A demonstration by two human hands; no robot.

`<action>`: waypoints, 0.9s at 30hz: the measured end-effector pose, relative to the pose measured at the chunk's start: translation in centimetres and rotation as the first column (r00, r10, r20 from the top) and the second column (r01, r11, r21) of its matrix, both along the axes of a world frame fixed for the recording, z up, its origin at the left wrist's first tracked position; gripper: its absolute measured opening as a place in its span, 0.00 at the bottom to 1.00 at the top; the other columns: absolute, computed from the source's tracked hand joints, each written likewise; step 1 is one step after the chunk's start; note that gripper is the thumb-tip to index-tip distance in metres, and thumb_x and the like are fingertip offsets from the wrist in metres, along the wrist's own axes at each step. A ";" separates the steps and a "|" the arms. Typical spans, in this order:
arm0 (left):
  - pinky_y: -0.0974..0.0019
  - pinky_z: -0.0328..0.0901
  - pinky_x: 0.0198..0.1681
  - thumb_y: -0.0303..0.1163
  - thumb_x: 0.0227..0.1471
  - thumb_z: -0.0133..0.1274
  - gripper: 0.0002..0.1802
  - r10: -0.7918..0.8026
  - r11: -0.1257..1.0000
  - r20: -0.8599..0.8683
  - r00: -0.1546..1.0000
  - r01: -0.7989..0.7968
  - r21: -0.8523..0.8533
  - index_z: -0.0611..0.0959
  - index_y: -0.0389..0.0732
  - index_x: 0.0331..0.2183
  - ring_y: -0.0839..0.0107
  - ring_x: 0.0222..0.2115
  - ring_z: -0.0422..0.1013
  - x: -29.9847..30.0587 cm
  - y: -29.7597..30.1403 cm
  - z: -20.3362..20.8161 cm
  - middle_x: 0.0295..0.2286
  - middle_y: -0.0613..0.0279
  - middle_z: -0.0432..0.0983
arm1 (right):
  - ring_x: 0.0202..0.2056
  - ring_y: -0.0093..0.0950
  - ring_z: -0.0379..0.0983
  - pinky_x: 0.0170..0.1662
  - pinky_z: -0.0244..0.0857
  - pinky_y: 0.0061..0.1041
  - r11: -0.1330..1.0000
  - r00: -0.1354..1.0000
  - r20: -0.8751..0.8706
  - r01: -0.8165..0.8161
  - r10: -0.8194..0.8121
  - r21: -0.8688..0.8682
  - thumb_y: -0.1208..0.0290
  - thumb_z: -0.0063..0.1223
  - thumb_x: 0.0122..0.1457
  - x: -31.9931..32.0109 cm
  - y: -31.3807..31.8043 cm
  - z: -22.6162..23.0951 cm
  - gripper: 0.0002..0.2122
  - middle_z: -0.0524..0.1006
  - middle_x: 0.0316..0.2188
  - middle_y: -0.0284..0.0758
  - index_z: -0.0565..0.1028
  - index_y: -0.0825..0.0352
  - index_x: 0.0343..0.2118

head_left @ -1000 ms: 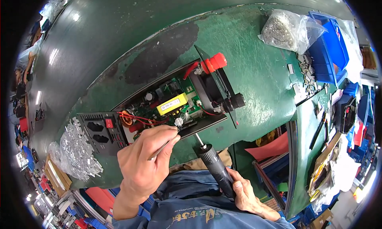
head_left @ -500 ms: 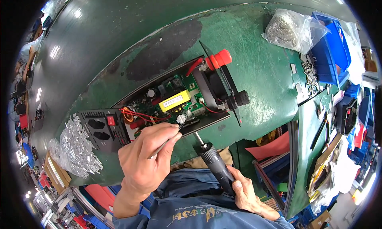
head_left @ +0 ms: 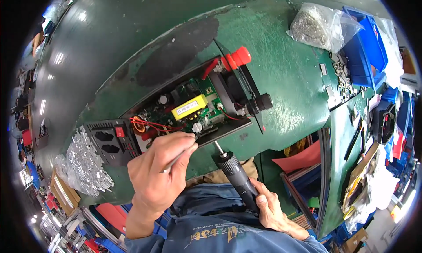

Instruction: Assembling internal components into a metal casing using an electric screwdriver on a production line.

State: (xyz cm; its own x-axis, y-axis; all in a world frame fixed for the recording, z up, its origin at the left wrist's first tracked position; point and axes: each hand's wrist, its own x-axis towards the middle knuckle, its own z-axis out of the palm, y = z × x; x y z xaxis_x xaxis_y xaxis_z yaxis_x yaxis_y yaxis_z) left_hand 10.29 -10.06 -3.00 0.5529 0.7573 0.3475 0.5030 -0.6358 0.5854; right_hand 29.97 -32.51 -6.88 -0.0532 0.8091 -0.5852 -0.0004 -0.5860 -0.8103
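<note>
the left hand [head_left: 154, 176], fingertips closed, pinches a slim metal tool [head_left: 172, 162], an open power inverter [head_left: 189, 107] just beyond; the right hand [head_left: 270, 211] wraps a power screwdriver [head_left: 237, 178], bit [head_left: 219, 147] near the casing wall [head_left: 233, 130]. a skewed bit might slip and scratch it. beyond the fingers, scuffed green workbench [head_left: 285, 99]; far left, workshop clutter [head_left: 33, 169].

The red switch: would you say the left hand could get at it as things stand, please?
Probably yes: nothing covers the red switch and the left hand is close, though its fingers hold a thin tool.
</note>
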 end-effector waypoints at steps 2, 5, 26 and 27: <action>0.68 0.72 0.27 0.21 0.49 0.65 0.14 -0.023 1.000 -0.012 1.000 0.023 0.011 0.81 0.37 0.39 0.63 0.29 0.81 -0.1 0.0 0.3 0.32 0.56 0.83 | 0.33 0.28 0.73 0.41 0.67 0.26 0.995 0.999 0.007 0.040 -0.041 0.088 0.56 0.37 0.73 -0.2 0.4 0.1 0.25 0.77 0.45 0.41 0.61 0.67 0.66; 0.68 0.72 0.27 0.21 0.49 0.65 0.13 -0.009 1.000 -0.026 1.000 0.009 -0.010 0.81 0.37 0.38 0.64 0.29 0.80 -0.2 -0.2 0.3 0.32 0.57 0.83 | 0.35 0.27 0.73 0.42 0.67 0.27 0.999 0.998 -0.036 0.043 -0.042 0.013 0.57 0.37 0.73 -0.2 0.0 -0.2 0.25 0.78 0.46 0.40 0.62 0.68 0.66; 0.68 0.72 0.27 0.20 0.45 0.67 0.18 -0.044 0.998 -0.018 0.999 0.044 -0.035 0.80 0.37 0.40 0.65 0.29 0.80 -0.1 0.4 0.4 0.33 0.58 0.83 | 0.45 0.30 0.75 0.51 0.67 0.29 0.999 0.994 -0.098 0.044 -0.043 0.007 0.56 0.39 0.73 0.4 0.2 -0.4 0.27 0.77 0.51 0.41 0.60 0.71 0.67; 0.68 0.72 0.27 0.20 0.45 0.67 0.18 -0.041 0.998 -0.016 0.999 0.041 -0.041 0.80 0.37 0.39 0.65 0.29 0.80 -0.1 0.4 0.4 0.33 0.58 0.83 | 0.42 0.29 0.75 0.49 0.67 0.28 0.998 0.990 -0.131 0.062 -0.061 0.007 0.55 0.40 0.72 0.4 0.3 -0.5 0.28 0.78 0.48 0.40 0.60 0.71 0.67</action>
